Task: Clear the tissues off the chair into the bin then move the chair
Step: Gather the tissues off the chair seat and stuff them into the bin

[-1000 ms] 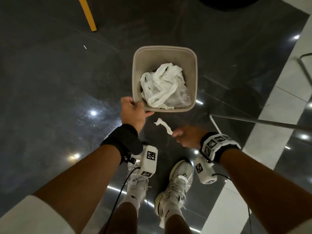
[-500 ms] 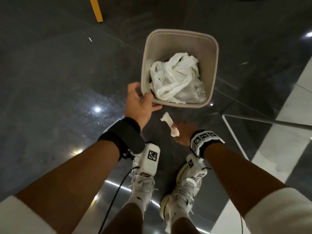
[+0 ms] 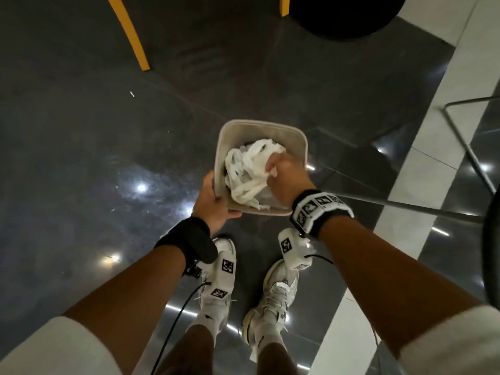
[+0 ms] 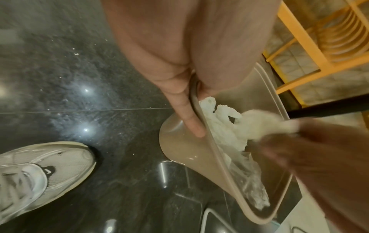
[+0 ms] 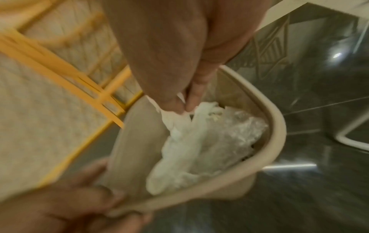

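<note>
A beige bin [image 3: 297, 136] hangs tilted above the dark floor, and my left hand [image 3: 216, 190] grips its near-left rim. In the left wrist view the thumb [image 4: 185, 113] lies outside the bin wall [image 4: 179, 151] with the fingers curled inside. Crumpled white tissues [image 3: 243, 171] fill the bin. My right hand [image 3: 274, 169] is over the bin's mouth and pinches a small white tissue [image 5: 169, 113] against the pile. The same tissue [image 4: 265, 123] shows blurred in the left wrist view.
Yellow chair legs [image 3: 130, 33] stand on the floor beyond the bin. A metal-framed chair [image 3: 465, 147] is at the right over the white floor strip. A black round base [image 3: 346, 14] sits at the top. My two white shoes [image 3: 278, 293] are below the bin.
My right hand has carried the small tissue from below the bin's near edge up into the bin's mouth. My left hand keeps its grip on the rim.
</note>
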{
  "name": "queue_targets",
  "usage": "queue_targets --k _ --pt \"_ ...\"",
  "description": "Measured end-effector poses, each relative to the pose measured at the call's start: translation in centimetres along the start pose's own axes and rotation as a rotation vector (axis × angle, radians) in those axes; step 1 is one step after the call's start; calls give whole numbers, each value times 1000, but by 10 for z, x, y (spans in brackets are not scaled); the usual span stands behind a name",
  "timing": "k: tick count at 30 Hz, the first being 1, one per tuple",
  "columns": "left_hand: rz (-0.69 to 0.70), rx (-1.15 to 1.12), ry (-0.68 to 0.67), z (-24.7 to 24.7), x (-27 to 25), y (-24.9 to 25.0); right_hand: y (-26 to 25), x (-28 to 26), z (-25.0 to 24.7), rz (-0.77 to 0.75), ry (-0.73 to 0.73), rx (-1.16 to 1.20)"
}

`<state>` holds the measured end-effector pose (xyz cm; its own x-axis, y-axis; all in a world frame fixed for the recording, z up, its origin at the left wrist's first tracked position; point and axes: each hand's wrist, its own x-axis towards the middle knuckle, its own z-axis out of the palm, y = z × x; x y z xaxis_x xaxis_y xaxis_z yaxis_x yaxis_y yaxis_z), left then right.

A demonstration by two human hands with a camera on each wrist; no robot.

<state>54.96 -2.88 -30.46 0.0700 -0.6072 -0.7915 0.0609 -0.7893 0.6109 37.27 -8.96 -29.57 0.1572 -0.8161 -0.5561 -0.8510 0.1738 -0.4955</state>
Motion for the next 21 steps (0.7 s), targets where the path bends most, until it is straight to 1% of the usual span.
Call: queue_targets --k 2,3,4,5,7,10,12,14,15,17,19,21 --pt "-11 69 -30 6 -6 -5 7 -7 8 121 -314 -248" --pt "-18 104 -48 9 -9 -8 12 -15 10 171 -411 -300" --pt "-32 136 -68 13 -11 -10 16 -22 11 213 -450 -300" --pt "-54 158 -80 15 -12 -13 21 -30 11 245 -450 -282" --pt "-79 253 -70 18 -14 -13 30 -43 8 266 -418 -246" --pt "-76 604 55 21 -15 7 25 -70 -17 240 -366 -169" --pt "-68 720 131 29 -25 42 10 -87 -45 201 -330 -76" --pt "22 771 156 42 -43 86 -5 -102 -79 186 -266 29" --pt "80 807 154 49 -52 107 -10 -110 -97 196 -237 76" --pt "192 874 104 68 -73 149 -11 -135 -134 239 -180 174" --pt "283 920 13 96 -98 190 -4 -163 -178 263 -94 274" --pt "391 985 -66 136 -121 223 16 -191 -224 289 22 374"
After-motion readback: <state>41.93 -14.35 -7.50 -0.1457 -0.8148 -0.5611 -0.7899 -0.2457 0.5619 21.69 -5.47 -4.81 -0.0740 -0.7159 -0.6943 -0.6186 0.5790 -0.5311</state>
